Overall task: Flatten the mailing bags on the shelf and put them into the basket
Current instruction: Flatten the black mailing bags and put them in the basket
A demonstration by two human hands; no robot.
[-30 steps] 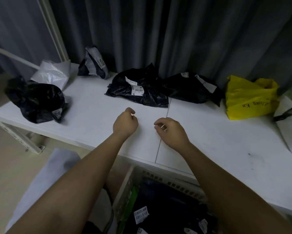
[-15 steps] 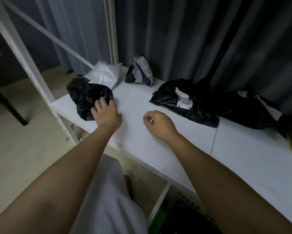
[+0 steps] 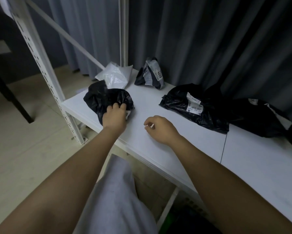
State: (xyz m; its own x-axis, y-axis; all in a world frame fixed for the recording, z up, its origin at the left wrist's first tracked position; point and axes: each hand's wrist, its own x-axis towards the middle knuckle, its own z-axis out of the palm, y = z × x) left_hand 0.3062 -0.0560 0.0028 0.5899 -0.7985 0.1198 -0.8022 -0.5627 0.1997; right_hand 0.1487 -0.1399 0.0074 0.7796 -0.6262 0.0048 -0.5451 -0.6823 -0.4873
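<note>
Head: left hand (image 3: 114,117) grips crumpled black bag (image 3: 106,99).

One head-worn view, looking forward and down.
I see the white shelf (image 3: 158,132) from above its front edge, close in, both forearms reaching away from the lens; grey curtains (image 3: 201,39) close the background, floor at left.

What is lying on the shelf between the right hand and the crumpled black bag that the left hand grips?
Nothing visible. Only bare white shelf lies between the right hand and the crumpled black bag, which the left hand grips.
</note>
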